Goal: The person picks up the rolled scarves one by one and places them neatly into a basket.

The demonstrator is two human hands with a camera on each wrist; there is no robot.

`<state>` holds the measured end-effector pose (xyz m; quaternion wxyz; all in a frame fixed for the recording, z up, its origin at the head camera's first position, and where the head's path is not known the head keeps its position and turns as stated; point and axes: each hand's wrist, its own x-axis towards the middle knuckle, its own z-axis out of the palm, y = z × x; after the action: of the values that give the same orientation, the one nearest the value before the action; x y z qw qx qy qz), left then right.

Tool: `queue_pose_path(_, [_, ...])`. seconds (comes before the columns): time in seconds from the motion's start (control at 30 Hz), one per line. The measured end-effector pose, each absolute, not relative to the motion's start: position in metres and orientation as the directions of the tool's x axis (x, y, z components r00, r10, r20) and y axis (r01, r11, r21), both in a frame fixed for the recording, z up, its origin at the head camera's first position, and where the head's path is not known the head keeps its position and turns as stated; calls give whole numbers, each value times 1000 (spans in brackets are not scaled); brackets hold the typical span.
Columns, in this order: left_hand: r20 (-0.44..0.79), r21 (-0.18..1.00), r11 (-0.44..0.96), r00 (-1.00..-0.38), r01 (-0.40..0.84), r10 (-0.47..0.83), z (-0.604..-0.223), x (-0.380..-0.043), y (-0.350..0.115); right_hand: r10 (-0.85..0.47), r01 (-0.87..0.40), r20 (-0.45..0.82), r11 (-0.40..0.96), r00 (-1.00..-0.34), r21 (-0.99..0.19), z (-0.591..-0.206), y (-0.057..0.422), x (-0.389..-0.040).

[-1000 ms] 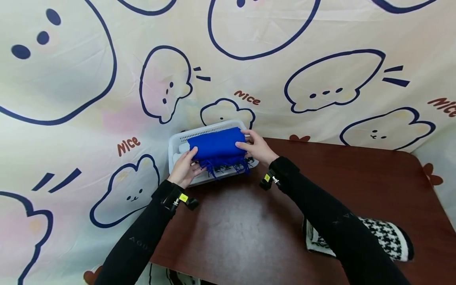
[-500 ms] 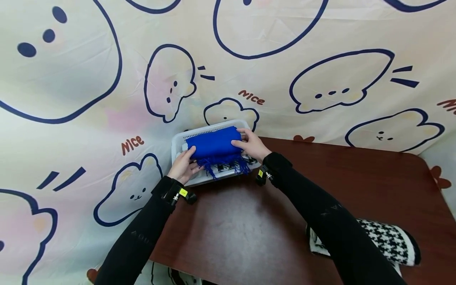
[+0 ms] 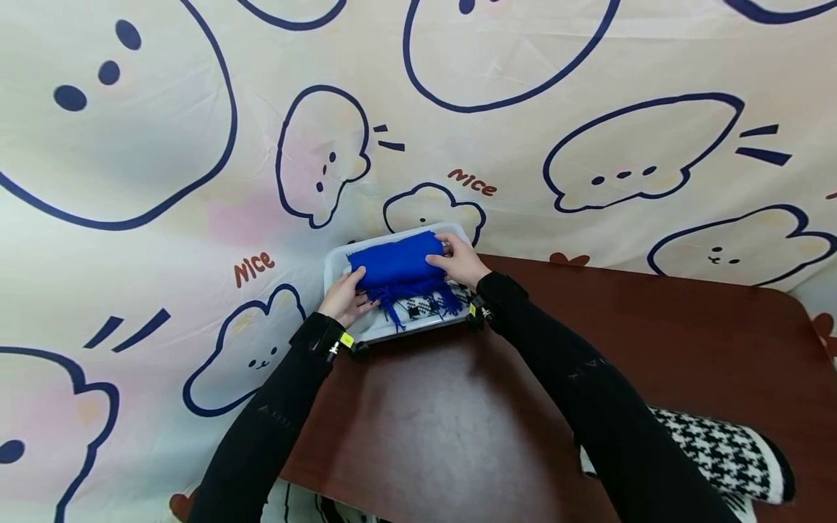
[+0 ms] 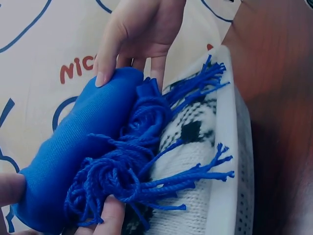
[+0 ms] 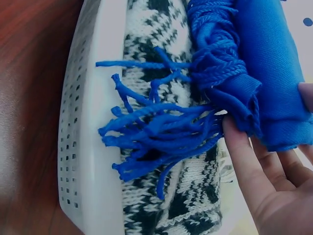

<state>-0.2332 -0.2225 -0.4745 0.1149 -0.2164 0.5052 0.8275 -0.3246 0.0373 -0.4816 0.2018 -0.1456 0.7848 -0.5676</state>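
Observation:
A folded blue fringed scarf (image 3: 395, 260) is held between both hands over a white plastic basket (image 3: 335, 263). The left hand (image 3: 343, 299) grips its left end, thumb on top and fingers beneath. At the other end the right hand (image 3: 461, 261) pinches it, thumb above; the right wrist view shows fingers (image 5: 244, 161) under the fold. Blue fringe (image 4: 195, 176) spills toward the basket's near rim. Beneath lies a black-and-white knitted cloth (image 5: 156, 29) inside the basket. Whether the scarf rests fully on that cloth cannot be told.
The basket stands at the back left of a brown table (image 3: 425, 407), close to a printed cloth backdrop (image 3: 510, 160). A folded black-and-white houndstooth knit (image 3: 726, 450) lies at the table's right, partly behind the right forearm.
Both hands and the blue scarf appear slightly lower in the basket, and more of its near side shows. The head view has shifted a little to the left.

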Motion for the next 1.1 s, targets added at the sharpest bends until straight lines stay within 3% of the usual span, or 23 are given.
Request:
queue_pose_path(0.3, [-484, 791, -460, -873, -404, -65, -479, -247, -226, -418, -4, -165, 374, -893, -927, -486, 29, -336])
queue_pose_path(0.67, [-500, 826, -352, -861, -441, -95, -486, -260, -227, -403, -9, -203, 466, -892, -885, -497, 28, -338])
queue_pose_path(1.1, [-497, 841, -312, -860, -442, -119, -488, -277, -230, -379, -90, -145, 538, -914, -838, -503, 21, -358])
